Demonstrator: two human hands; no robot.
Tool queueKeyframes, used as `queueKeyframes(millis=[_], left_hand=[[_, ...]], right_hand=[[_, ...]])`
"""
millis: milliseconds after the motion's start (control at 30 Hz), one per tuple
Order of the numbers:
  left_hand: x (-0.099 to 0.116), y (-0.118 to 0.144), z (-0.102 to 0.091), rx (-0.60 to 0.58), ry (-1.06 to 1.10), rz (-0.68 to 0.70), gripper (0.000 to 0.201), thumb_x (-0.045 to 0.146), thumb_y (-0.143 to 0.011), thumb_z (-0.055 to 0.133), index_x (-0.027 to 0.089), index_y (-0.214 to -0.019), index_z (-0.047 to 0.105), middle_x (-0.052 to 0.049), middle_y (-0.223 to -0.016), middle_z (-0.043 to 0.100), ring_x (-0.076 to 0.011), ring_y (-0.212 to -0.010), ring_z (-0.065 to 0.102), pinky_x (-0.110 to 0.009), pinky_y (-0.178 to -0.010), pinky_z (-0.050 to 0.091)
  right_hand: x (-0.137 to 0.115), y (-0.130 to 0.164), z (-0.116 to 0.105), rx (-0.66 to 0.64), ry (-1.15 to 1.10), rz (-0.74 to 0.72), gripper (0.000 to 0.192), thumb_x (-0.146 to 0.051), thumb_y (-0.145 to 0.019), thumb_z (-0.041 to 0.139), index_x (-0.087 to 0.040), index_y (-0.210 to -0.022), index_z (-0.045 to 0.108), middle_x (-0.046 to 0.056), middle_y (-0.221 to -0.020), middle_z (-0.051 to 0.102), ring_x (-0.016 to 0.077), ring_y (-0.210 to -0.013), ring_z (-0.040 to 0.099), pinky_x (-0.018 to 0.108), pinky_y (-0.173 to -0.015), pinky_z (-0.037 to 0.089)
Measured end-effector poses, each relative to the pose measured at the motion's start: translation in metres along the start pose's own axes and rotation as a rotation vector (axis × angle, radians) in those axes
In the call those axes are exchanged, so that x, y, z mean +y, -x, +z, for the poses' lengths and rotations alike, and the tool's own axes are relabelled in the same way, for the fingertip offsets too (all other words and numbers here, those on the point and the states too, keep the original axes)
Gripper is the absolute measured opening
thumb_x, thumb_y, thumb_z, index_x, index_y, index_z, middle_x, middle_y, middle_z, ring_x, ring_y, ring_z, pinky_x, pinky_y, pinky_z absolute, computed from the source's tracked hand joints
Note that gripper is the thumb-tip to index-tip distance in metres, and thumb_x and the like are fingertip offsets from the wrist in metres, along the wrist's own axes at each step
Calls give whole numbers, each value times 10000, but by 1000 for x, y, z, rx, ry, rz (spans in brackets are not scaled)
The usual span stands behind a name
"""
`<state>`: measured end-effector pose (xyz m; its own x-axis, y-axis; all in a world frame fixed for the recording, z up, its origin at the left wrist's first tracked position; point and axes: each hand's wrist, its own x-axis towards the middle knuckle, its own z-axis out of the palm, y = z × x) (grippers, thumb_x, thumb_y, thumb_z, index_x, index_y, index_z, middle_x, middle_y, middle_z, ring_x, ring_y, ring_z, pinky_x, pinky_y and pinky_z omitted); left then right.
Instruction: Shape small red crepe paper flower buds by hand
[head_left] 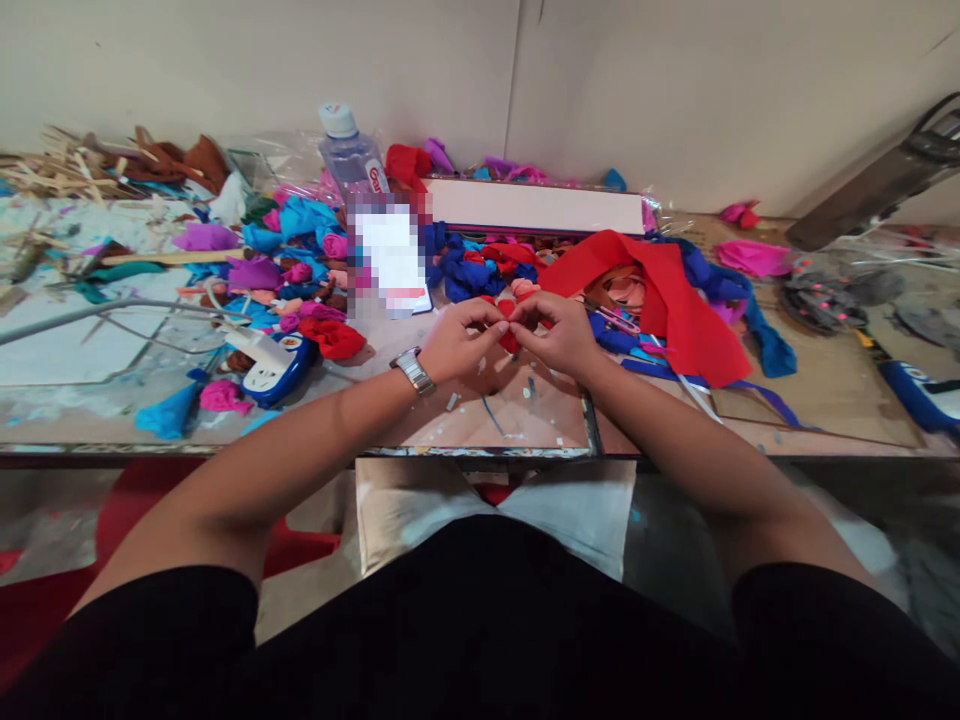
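Pinching a small red crepe-like piece (pixel 509 340) between them, the left hand (pixel 466 340) and right hand (pixel 553 332) each grip it with thumb and forefinger. It looks partly gathered, so shaping seems unfinished. Just right of the right hand, a wide red strip (pixel 701 320) lies seemingly unworked. Left of the left hand, crumpled coloured pieces (pixel 255 273) look already bunched. Beyond that hand, the phone (pixel 390 255) is unreadable; farther, the bottle (pixel 351 165) partly shows "Gan".

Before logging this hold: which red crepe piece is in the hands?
The small red crepe piece pinched between left hand and right hand; the broad red strip and crumpled red bundle lie unheld.
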<state>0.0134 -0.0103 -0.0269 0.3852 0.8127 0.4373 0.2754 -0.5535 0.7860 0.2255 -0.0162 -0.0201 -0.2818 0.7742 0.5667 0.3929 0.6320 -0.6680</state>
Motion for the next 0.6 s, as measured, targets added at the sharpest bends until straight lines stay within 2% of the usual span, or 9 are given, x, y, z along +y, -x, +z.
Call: queueKeyframes(millis=[133,400,600], left_hand=[[-1,0,0,3,2,-3,373,542,-966,679,196,-865,779,-67,-891,769,-180,-814,666,-324,-782,517],[-2,-2,-1,48,-4,-7,337,509,-989,666,213,-903,803,-63,-952,802,-193,-877,698,-331,-835,533],[-3,-1,0,35,-70,-41,326,500,-976,676,212,-902,810,-58,-917,805,-192,-833,691,-331,-784,509]], right_hand=[[-1,1,2,-1,25,-45,209,-407,-920,737,-215,-837,727,7,-751,719,141,-653,610,288,-624,487],[4,3,3,24,23,45,378,-587,-932,740,-212,-894,761,44,-822,788,173,-702,668,316,-651,503],[5,3,5,65,52,26,288,-480,-915,756,-211,-816,724,30,-775,745,165,-679,646,310,-647,497]])
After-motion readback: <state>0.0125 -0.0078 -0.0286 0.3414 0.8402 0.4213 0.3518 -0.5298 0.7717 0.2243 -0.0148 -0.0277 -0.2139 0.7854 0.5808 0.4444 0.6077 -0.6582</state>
